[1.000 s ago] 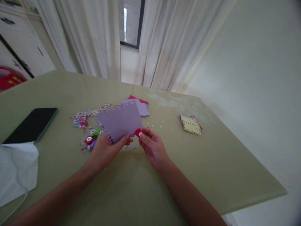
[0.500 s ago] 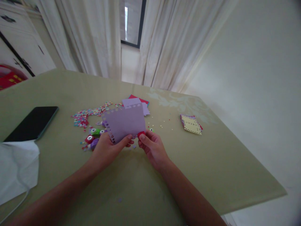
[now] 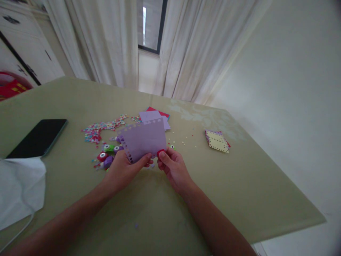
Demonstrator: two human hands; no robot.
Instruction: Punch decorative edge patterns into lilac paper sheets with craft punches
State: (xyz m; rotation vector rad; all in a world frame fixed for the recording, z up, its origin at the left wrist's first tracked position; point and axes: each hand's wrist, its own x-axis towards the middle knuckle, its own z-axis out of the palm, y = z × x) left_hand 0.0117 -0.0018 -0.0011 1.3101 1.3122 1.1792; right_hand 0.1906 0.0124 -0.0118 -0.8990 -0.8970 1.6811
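Black-screened device (image 3: 38, 138) lay at left, white sheet (image 3: 25, 190) and pale cable (image 3: 32, 214) near it; curtains (image 3: 112, 46) flanked a narrow window (image 3: 151, 26) behind.

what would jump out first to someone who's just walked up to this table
Probably the purple sheet in the left hand, mid-picture, with cut-outs along its left edge, and the red object in the right hand by its lower right corner. Next, the colourful confetti beyond the left hand and the black-screened device at far left.

Matt paper purple sheet (image 3: 145, 138)
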